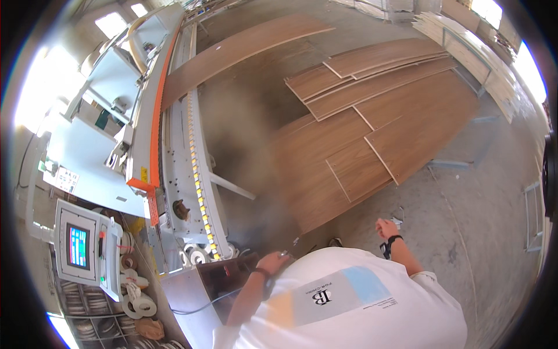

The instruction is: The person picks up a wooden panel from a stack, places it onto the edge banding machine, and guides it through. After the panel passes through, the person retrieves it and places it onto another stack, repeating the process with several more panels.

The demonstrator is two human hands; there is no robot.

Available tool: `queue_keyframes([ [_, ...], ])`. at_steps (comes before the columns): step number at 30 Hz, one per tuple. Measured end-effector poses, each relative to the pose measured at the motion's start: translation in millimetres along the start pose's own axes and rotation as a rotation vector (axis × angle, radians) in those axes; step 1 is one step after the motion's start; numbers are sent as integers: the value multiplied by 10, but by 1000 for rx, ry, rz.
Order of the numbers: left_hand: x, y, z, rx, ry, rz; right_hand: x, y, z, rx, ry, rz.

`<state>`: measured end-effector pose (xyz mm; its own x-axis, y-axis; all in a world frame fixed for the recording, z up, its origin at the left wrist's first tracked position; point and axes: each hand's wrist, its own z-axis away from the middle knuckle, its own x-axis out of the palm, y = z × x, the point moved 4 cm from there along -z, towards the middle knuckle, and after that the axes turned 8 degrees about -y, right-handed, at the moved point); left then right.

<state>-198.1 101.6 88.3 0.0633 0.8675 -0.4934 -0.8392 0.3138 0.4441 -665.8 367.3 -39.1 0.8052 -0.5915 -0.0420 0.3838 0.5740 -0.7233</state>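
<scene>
My left hand (pixel 274 262) is low in the middle, close to the dark-topped cabinet (pixel 218 278) at the end of the machine. Its fingers are curled, with a small shiny bit at their tips that is too small to name. A dark band circles that wrist. Out over the concrete floor to the right is my right hand (pixel 385 228), loosely closed, with no object visible in it. A dark watch (pixel 390 246) is on the right wrist. Ahead of both hands lies a broad stack of brown wood-grain panels (pixel 325 180), their pale edges offset from one another.
A long machine with an orange rail (pixel 156 122) and a yellow-marked roller track (pixel 200 192) runs along the left. One long brown panel (pixel 250 49) reaches across it. A control screen box (pixel 81 247) stands near left above edge-tape rolls (pixel 139 303). Pale boards (pixel 471 55) are stacked far right.
</scene>
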Motion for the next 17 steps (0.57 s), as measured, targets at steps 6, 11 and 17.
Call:
queue_keyframes([
  [6, -152, -455, 827, 11, -27, -96, 1148, -972, -321, -52, -11, -75],
  [11, -527, -984, 1665, -82, 175, -182, 2068, -1470, -280, -138, -130, 211],
  [17, -1254, -2837, 2626, -523, 885, -323, 2961, -1331, -253, -358, -240, 690],
])
